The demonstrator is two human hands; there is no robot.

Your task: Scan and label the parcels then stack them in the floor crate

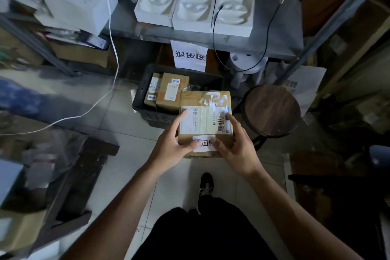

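I hold a brown cardboard parcel (195, 98) in the air in front of me, over the near edge of the dark floor crate (141, 91). It bears a white shipping label (202, 120) and a small white sticker (204, 143) near its front edge. My left hand (171, 145) grips the parcel's left side, thumb on the sticker, forefinger along the label's left edge. My right hand (234, 145) grips the right side, forefinger near the barcode. Inside the crate lie two labelled brown parcels (172, 91).
A round wooden stool (272, 110) stands right of the crate. Above the crate a grey shelf (276, 34) carries three white foam inserts (196, 6) and a paper sign (190, 56). White cables hang at left. Cluttered racks flank both sides. My shoe (206, 183) is on the tiled floor.
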